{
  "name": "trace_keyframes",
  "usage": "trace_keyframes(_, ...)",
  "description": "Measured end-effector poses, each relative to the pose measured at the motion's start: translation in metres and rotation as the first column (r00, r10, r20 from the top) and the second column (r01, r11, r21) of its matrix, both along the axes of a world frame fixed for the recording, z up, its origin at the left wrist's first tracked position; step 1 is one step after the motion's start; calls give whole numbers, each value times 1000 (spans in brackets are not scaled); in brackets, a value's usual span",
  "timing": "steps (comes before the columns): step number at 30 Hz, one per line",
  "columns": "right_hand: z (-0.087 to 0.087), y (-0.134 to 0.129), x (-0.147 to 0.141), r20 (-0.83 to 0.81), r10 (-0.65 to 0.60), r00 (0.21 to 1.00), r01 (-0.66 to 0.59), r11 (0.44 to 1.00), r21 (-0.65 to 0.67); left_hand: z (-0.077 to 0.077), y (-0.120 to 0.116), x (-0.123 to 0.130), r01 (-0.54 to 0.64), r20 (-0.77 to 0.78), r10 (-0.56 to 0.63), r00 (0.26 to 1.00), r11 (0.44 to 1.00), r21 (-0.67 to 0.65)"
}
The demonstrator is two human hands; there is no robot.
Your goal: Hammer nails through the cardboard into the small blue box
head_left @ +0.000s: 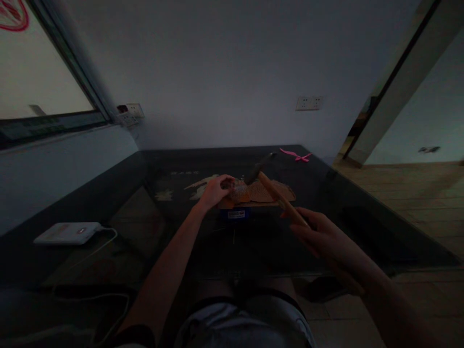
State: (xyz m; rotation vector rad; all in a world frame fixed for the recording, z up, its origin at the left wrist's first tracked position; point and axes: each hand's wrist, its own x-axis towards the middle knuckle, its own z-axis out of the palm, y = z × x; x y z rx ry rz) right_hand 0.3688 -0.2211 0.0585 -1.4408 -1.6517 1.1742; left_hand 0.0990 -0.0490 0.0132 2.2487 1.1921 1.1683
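Note:
My right hand (311, 227) is closed round the wooden handle of a hammer (273, 190), whose dark head is raised over a brown textured piece (268, 192) like cardboard. With curled fingers, my left hand (217, 190) grips a clear, shiny item (239, 191) at the left part of that brown piece; its exact shape is too dim to make out. Orange shows beside the clear item. Under the brown piece sits a blue box (235, 214) with a white label.
On the dark table (203, 256), a white power bank (68, 233) with a cable lies at the left. Pink scissors-like strips (297, 155) are at the back right. A dark flat object (377, 234) lies at the right. Behind is a wall with sockets (309, 103).

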Motion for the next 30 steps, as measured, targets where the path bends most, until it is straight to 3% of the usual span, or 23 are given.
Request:
trace_keyframes(4,-33,-24,11,-107,-94,990,92,996,-18,25,-29,-9,-68,18,66,998,969,239)
trace_keyframes(7,-53,-42,14,-217,-166,962,144,983,-111,34,-70,-14,-87,15,86,996,950,301)
trace_keyframes(9,-64,-53,15,-284,-225,932,184,969,-164,29,-98,-13,-34,-82,54,995,973,229)
trace_keyframes(11,-74,-62,16,-296,-260,919,216,961,-173,16,-120,-8,19,-242,-10,970,999,32)
trace_keyframes(13,-83,-69,16,-288,-278,916,242,958,-156,-2,-132,0,-39,-414,-27,910,988,-149)
trace_keyframes(16,-94,-77,13,-303,-319,898,290,947,-137,-24,-137,12,-213,-607,34,794,951,-224)
trace_keyframes(18,-98,-80,11,-317,-336,887,305,941,-146,-30,-135,17,-271,-683,42,729,934,-231)
trace_keyframes(24,-103,-85,12,-352,-365,862,309,928,-206,-28,-133,19,-275,-797,9,603,941,-198)
trace_keyframes(27,-104,-85,14,-362,-331,872,269,940,-211,-25,-134,12,-268,-769,19,639,943,-199)
trace_keyframes(30,-105,-84,13,-367,-331,869,272,940,-205,-20,-134,4,-241,-636,36,771,941,-239)
